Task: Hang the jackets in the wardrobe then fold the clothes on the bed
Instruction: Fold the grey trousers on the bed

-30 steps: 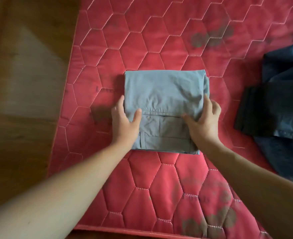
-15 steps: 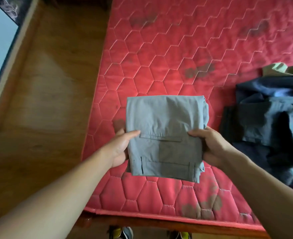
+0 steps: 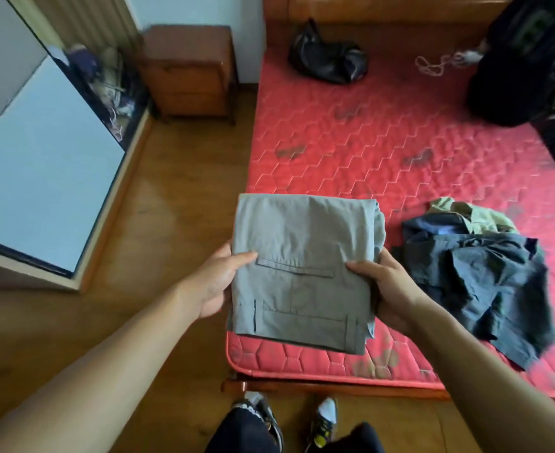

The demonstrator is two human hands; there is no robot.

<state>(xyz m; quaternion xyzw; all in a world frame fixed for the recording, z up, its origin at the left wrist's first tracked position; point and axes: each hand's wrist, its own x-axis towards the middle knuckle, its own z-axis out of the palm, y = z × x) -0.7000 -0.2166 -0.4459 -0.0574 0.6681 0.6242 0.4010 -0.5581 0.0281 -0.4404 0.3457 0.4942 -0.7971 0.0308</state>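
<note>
Folded grey trousers (image 3: 305, 266): carried between both hands over the near left corner of the red quilted mattress (image 3: 400, 152), with the pocket flap and belt loops facing up. The bundle is square and neat, its layered edges showing on the right side.

Left hand (image 3: 215, 282): clamped on the left edge of the trousers, thumb on top, fingers underneath and out of sight.

Right hand (image 3: 387, 289): clamped on the right edge in the same manner, thumb on top. The two hands are apart, with the bundle between them.

Dark blue clothes (image 3: 475, 273): a loose, unfolded heap lying on the mattress just beside the right hand. An olive garment (image 3: 472, 214) lies at the heap's far side, touching it.

Black bag (image 3: 328, 60): on the mattress near the headboard, well apart from the heap. A white cord (image 3: 433, 65) lies to its right.

Wooden nightstand (image 3: 187, 70): stands on the wooden floor (image 3: 171, 197) beside the head of the bed.

The person's shoes (image 3: 323, 420): on the floor at the foot of the bed frame
</note>
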